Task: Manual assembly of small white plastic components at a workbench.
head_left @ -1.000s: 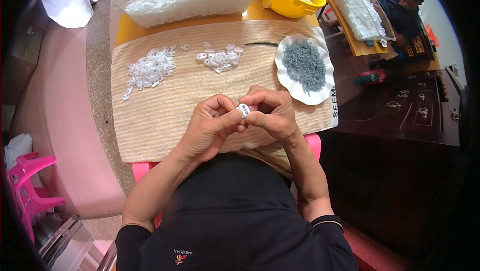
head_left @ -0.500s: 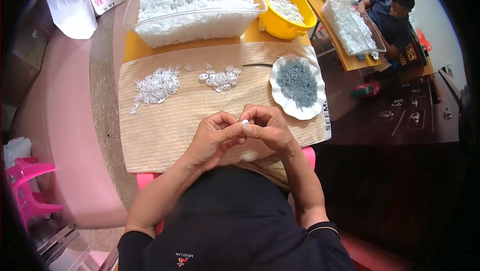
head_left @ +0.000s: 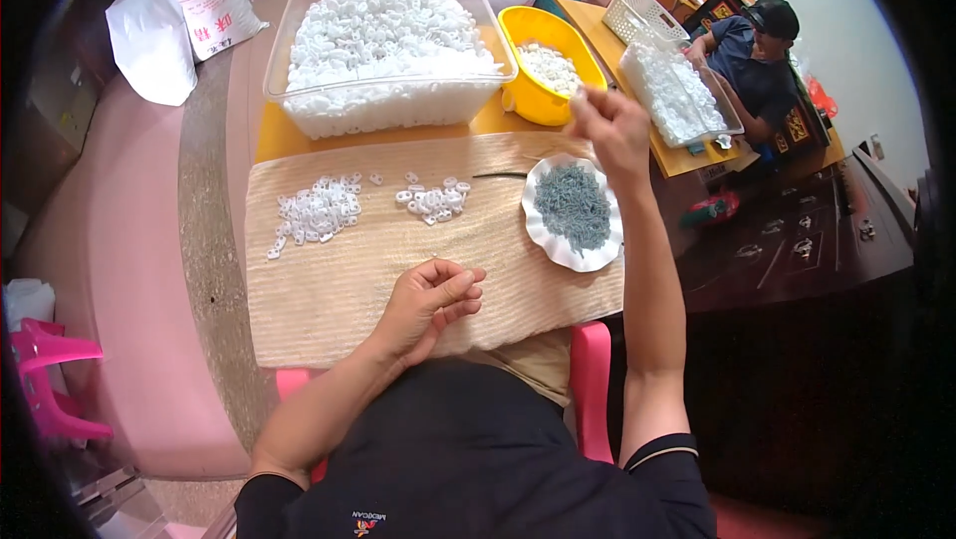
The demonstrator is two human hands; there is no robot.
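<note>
White plastic pieces lay in two small heaps on the beige striped mat: the larger heap toward the left, the smaller heap near the middle. Behind them stood a clear plastic tub piled with many more white pieces, resting on the yellow tabletop. The left hand rested on the mat close to the person's body, its fingers curled loosely inward with the thumb against the fingertips; whether it pinched anything small could not be told. Just right of the smaller heap, a thin dark tool lay on the mat, and beside it sat a white scalloped plate holding a mound of grey-blue bits. A yellow bowl with white pieces stood behind the plate. The right hand was raised above the gap between plate and bowl, fingers pinched together at the tips, though whatever they held was too small to make out. Farther right, another person sat at a second table beside another clear tub of white pieces.
</note>
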